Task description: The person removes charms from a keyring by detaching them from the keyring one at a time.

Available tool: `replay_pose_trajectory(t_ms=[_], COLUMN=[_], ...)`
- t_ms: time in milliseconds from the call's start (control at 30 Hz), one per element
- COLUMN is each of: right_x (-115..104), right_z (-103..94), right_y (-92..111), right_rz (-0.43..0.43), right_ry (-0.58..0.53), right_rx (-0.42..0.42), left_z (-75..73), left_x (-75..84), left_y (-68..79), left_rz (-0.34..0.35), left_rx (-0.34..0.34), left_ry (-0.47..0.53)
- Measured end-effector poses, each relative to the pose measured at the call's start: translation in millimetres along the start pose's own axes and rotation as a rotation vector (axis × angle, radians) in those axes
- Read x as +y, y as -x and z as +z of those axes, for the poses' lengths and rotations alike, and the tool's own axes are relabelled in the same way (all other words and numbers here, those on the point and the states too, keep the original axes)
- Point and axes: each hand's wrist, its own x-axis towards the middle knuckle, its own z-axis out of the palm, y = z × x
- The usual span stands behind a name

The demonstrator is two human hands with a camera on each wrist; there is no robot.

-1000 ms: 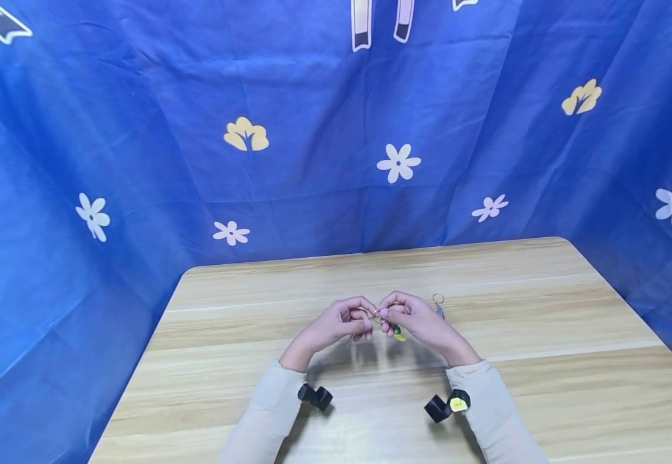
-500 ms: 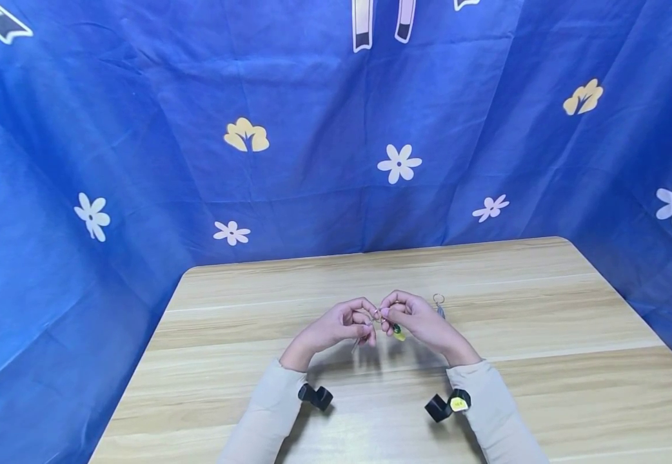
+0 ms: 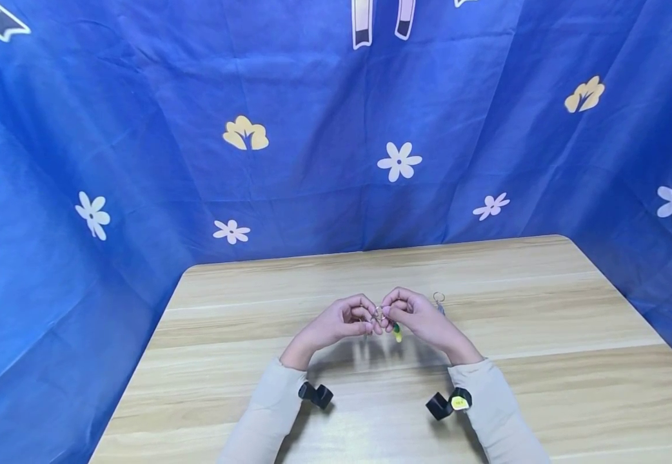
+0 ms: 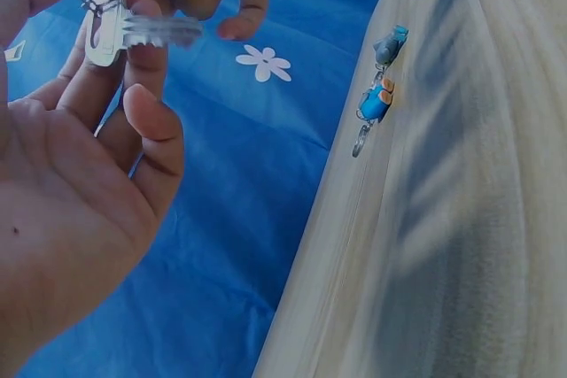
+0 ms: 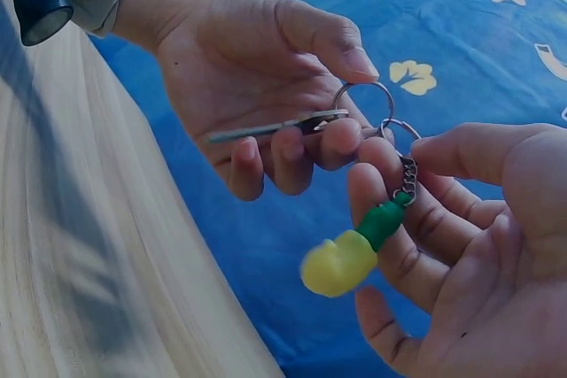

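Above the table's middle, my left hand (image 3: 344, 321) and right hand (image 3: 416, 317) meet fingertip to fingertip. The left thumb and fingers hold a metal key ring (image 5: 364, 84) with a silver key (image 4: 108, 31) on it; the key lies along the left fingers. My right thumb and forefinger pinch the split ring (image 5: 408, 127) of a keychain. From its short chain (image 5: 408, 176) hangs a green and yellow charm (image 5: 340, 263), below the right fingers. In the right wrist view the two rings cross; whether they are linked, I cannot tell.
Another keychain (image 4: 376, 99), with blue and grey charms and a ring, lies on the wooden table (image 3: 545, 309) beyond the right hand. A blue patterned cloth (image 3: 324, 161) hangs behind the table and along both sides.
The key below the left hand has swung from slanting to nearly upright. Both hands still hold the rings together, with small finger shifts; the green and yellow charm hangs a little straighter.
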Motion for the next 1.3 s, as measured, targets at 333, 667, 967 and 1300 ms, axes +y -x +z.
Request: replay_pose_trajectory(t_ms=[333,667,967,1300], right_x=[0.8,-2.7,-5.8,-7.9], right_z=[0.5,4.0,5.9,8.6], right_y=[0.9,1.0,2.6,2.7], right_rz=[-0.023,-0.059,-0.076,-0.088], right_ry=[0.081,0.116,0.115,0.096], right_rx=[0.001,0.025,0.031,0.035], left_z=[-0.6,0.3,1.8,2.3], left_x=[-1.9,-1.4,1.1,2.7], left_y=[0.2,0.9,0.1,-0.8], left_rz=[-0.016,0.008,0.022,0.013], left_rx=[-0.028,-0.023,0.004,0.038], left_ry=[0.039,0.007,0.006,-0.022])
